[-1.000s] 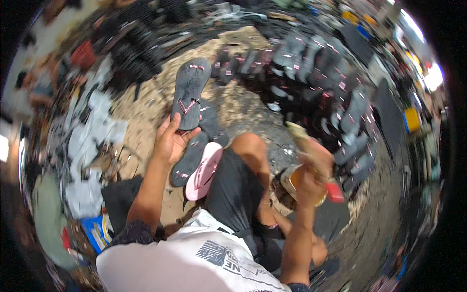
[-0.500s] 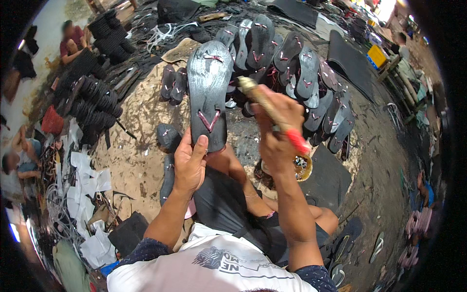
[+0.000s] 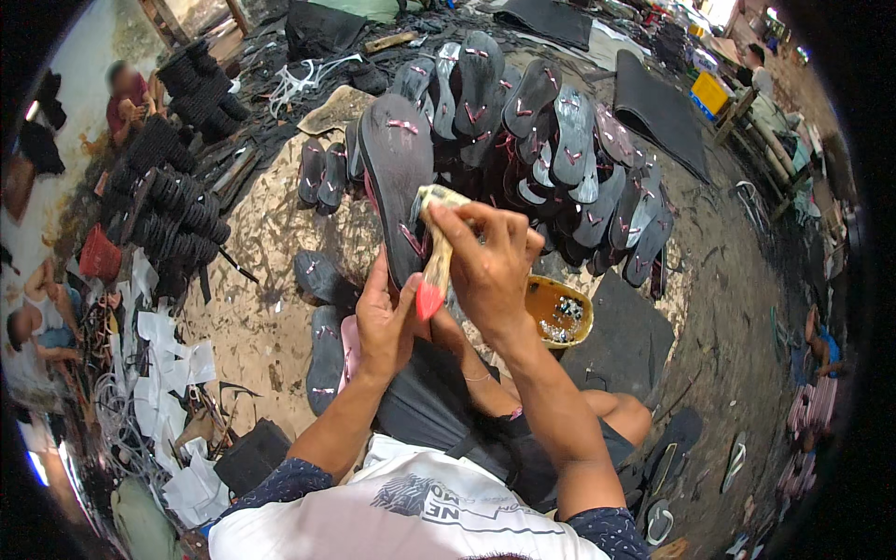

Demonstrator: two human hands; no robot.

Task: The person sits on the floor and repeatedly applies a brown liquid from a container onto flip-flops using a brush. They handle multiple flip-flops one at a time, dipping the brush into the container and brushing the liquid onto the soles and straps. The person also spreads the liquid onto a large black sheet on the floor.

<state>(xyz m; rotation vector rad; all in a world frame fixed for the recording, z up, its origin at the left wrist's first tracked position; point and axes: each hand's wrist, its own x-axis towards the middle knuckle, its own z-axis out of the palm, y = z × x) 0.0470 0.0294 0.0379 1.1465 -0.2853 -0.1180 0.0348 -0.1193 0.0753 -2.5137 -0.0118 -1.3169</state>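
Note:
My left hand [image 3: 381, 325] grips a dark flip-flop [image 3: 396, 140] by its lower end, holding it upright and slightly tilted. Small pink strap pieces show on its face, which looks dull now. In my right hand [image 3: 493, 257] is a paintbrush [image 3: 437, 254] with a pale wooden handle and a red end pointing down. The brush head is at the flip-flop's right edge, beside the lower strap; my fingers partly hide the brush. Just right of my right wrist stands a yellowish tub [image 3: 587, 322] holding amber liquid with foam or bubbles on it.
Many dark flip-flops [image 3: 571, 140] stand clustered beyond my hands. Smaller pairs [image 3: 323, 175] and single ones [image 3: 324, 359] lie to the left. Black rubber sheets [image 3: 661, 121], stacked soles [image 3: 177, 205] and white scraps [image 3: 173, 359] surround the board. Other people [image 3: 128, 98] sit farther off.
The flip-flop has turned, and its shiny wet-looking face now appears matte. My right hand has brought the brush left and down against the flip-flop's edge, uncovering more of the tub.

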